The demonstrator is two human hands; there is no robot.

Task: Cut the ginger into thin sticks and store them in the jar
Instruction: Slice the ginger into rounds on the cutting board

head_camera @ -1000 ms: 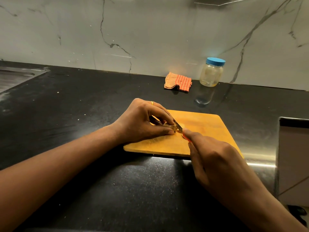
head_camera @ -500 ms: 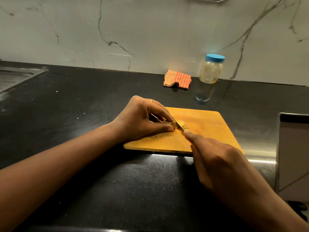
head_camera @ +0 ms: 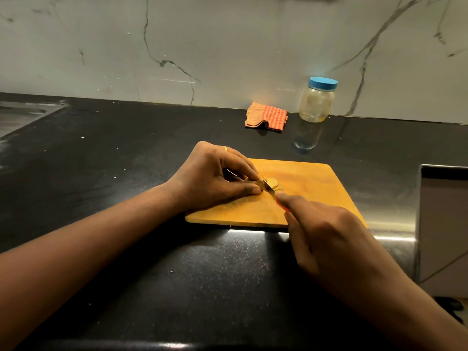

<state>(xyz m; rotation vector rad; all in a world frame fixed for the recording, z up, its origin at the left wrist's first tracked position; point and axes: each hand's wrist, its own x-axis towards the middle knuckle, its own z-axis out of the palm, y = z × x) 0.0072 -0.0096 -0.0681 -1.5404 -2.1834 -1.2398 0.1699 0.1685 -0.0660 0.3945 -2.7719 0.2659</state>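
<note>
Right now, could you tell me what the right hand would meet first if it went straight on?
The right hand would probably meet the ginger under its knife, then the left hand; depth is unclear.

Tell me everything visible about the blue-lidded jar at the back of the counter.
The clear rounded jar, glass or plastic by its look, stands upright on the glossy black countertop at the foot of the veined wall, its flat blue lid on. It appears yellowish-tinted and empty. The orange checked cloth lies apart to its left. Nothing else touches it.

Dim, warm light pools mid-frame (glare on the counter edge [head_camera: 390, 239]); corners darken, wide-angle curved.
</note>
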